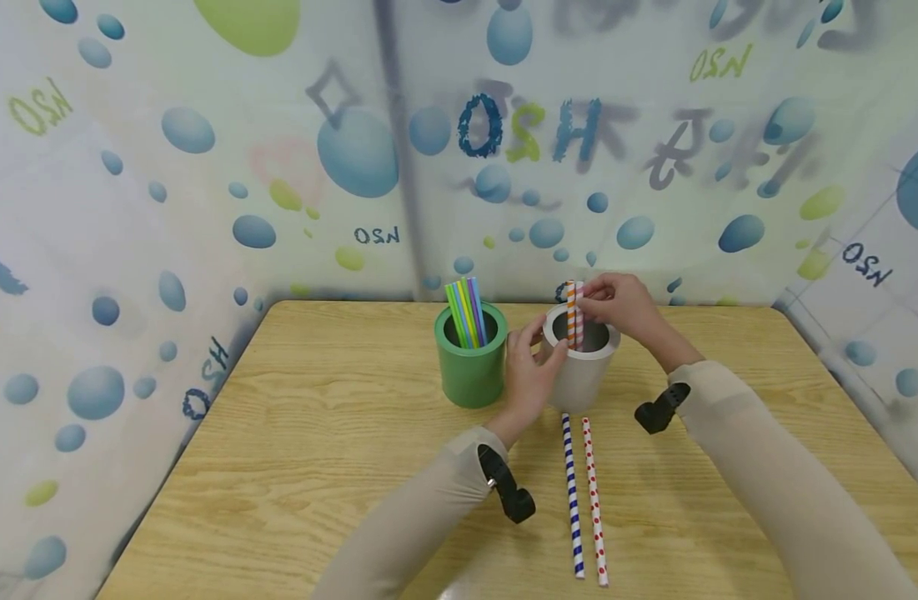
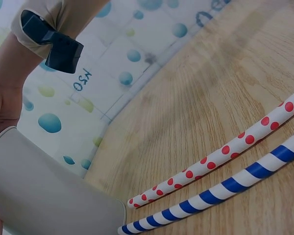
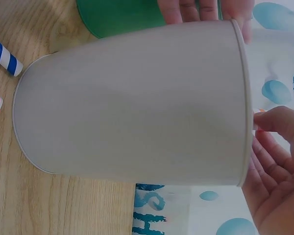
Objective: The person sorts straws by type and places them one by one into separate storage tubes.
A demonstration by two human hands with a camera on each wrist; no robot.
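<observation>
A light grey cup stands upright on the table, and my left hand holds it near the rim, thumb at the front. Inside it are an orange-striped paper straw and a pink-striped paper straw. Over the rim on the right, my right hand pinches the pink-striped straw near its top. In the right wrist view the wall of the grey cup hides most of both straws. Just left of my left hand is a green cup with several brightly coloured straws leaning in it.
A blue-striped paper straw and a red-dotted paper straw lie side by side in front of the grey cup, their far ends close to its base. Behind the wooden table hangs a patterned backdrop.
</observation>
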